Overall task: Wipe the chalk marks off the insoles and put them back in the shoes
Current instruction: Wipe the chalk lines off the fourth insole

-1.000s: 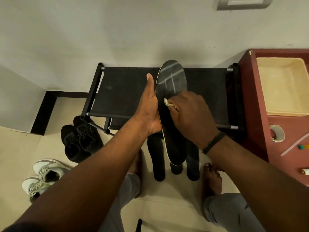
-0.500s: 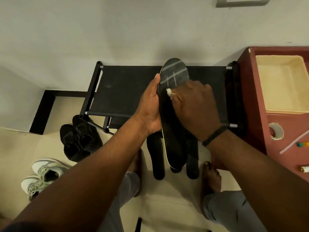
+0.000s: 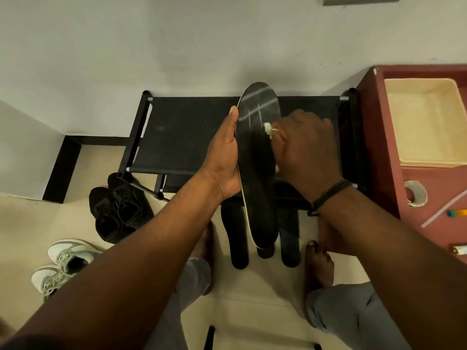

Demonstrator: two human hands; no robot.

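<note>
- The right hand (image 3: 307, 150) pinches a small white wipe (image 3: 267, 128) at its fingertips, fingers curled around it; the wipe touches the insole face just below the chalk marks.
- The left hand (image 3: 225, 162) grips the insole (image 3: 257, 160) along its left edge, thumb lying up the rim and palm behind, holding it in the air above the shoe rack (image 3: 187, 137).
- Key relation: the chalk marks (image 3: 257, 107) lie just beyond the wipe, toward the toe end. The right hand is the nearer one to them; the left hand only supports.
- Long axis of the insole: it runs away from the person, toe end up and far, heel end low and near, tilted slightly so the heel sits to the right of the toe. The dark top face is turned toward the camera.
- Judgement: the lower part of the face appears free of chalk, so the coming stroke probably needs to travel along the long axis toward the toe.
- 3 more dark insoles (image 3: 238, 238) lie on the floor below the held one, roughly parallel and pointing the same way.
- 1 pair of black shoes (image 3: 118, 210) and 1 pair of white sneakers (image 3: 63, 263) stand on the floor to the left, well apart from both hands.
</note>
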